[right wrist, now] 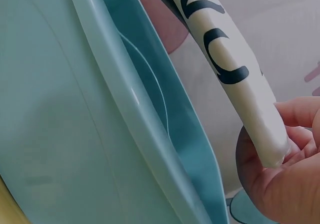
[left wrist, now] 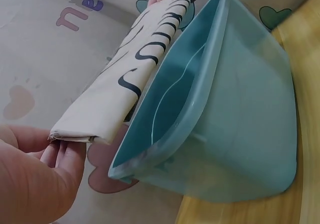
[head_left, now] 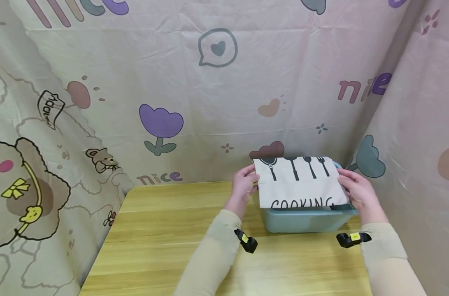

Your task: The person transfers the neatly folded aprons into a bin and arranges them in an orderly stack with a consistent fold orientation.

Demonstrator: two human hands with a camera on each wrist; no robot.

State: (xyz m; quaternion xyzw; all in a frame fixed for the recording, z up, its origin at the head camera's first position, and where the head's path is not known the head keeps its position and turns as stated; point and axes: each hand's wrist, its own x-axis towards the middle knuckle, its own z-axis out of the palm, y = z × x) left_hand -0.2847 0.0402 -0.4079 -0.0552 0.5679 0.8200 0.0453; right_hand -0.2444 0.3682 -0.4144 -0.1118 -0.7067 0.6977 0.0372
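A folded white cloth (head_left: 302, 183) printed with black kitchen utensils and the word COOKING is held over a light blue plastic bin (head_left: 302, 222). My left hand (head_left: 243, 185) pinches the cloth's left edge between thumb and fingers. On the opposite side, my right hand (head_left: 359, 193) grips the right edge, its thumb and fingers around the folded layers. Both wrist views show the folded cloth (left wrist: 125, 69) just above the bin's rim (right wrist: 135, 99), with a gap between them. A thin pale line (left wrist: 167, 92) runs along the bin's inner wall. The bin's floor is hidden.
The bin stands on a wooden table (head_left: 172, 230), near its right side. Printed curtains (head_left: 224, 98) hang behind the table and along both sides. A small black camera is strapped to each wrist, over pale sleeves (head_left: 213, 255).
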